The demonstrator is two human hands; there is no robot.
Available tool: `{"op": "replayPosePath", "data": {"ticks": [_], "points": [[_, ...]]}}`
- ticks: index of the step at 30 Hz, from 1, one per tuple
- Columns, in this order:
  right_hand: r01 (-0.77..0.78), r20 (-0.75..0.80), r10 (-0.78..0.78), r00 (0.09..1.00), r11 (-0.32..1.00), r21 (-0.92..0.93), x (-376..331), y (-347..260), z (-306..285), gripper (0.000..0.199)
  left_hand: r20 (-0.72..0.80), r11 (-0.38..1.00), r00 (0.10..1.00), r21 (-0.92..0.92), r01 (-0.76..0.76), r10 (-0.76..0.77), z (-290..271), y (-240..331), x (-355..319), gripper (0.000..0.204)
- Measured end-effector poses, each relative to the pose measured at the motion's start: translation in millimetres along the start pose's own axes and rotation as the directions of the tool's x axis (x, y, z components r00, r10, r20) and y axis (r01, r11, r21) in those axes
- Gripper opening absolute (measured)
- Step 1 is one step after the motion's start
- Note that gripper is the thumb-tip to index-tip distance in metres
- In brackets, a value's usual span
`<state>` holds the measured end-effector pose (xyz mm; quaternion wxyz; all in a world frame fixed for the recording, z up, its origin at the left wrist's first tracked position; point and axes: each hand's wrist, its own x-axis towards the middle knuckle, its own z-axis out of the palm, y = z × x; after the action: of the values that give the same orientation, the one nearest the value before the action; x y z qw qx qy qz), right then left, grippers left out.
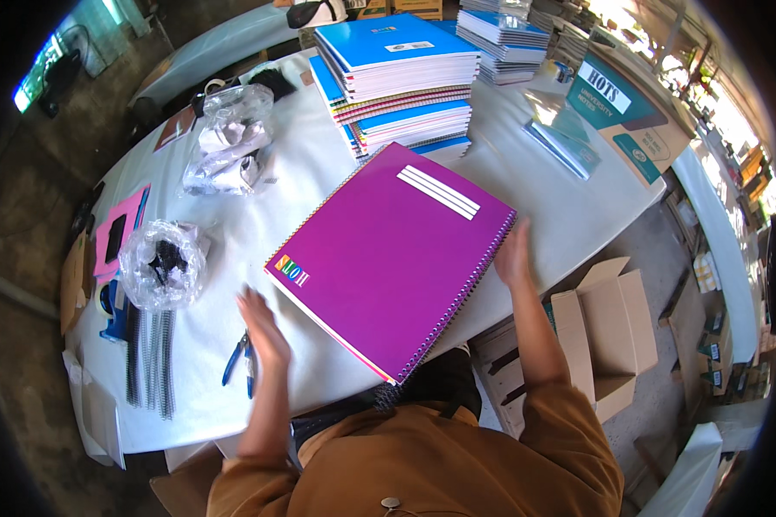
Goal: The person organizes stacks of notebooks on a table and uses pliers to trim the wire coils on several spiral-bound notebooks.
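A purple spiral notebook (388, 258) lies slantwise on the white-covered table (259, 224) in front of me. Coils show along two opposite sides, so more than one book may be stacked there. My right hand (515, 254) is beside its right coiled edge, fingers stretched; whether it touches is hard to tell. To the left of the near corner, my left hand (265, 329) is held apart from the notebook with its fingers extended. Blue-handled pliers (240, 360) lie just below that hand.
Tall notebook stacks (397, 82) stand behind. At left are clear plastic bags (164, 263), loose wire coils (151, 362) and a blue tape dispenser (112, 314). A printed carton (629, 112) sits at the table's right edge; an open cardboard box (608, 336) is below it.
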<state>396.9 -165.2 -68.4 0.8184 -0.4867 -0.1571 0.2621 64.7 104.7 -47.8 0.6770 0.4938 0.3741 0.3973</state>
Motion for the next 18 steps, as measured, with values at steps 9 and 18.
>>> {"op": "replayPosePath", "data": {"ticks": [9,18], "points": [[-0.235,0.191,0.212,0.958,0.966,0.108,-28.7,8.8,46.9,0.05,0.508,0.815,0.792,-0.262,0.517,-0.339,-0.6,-56.1,-73.1,0.085],[0.063,-0.312,-0.046,0.949,0.997,0.045,-141.3,65.1,101.1,0.06,0.753,0.986,0.651,-0.015,0.167,-0.099,-5.0,37.6,42.3,0.105]]}}
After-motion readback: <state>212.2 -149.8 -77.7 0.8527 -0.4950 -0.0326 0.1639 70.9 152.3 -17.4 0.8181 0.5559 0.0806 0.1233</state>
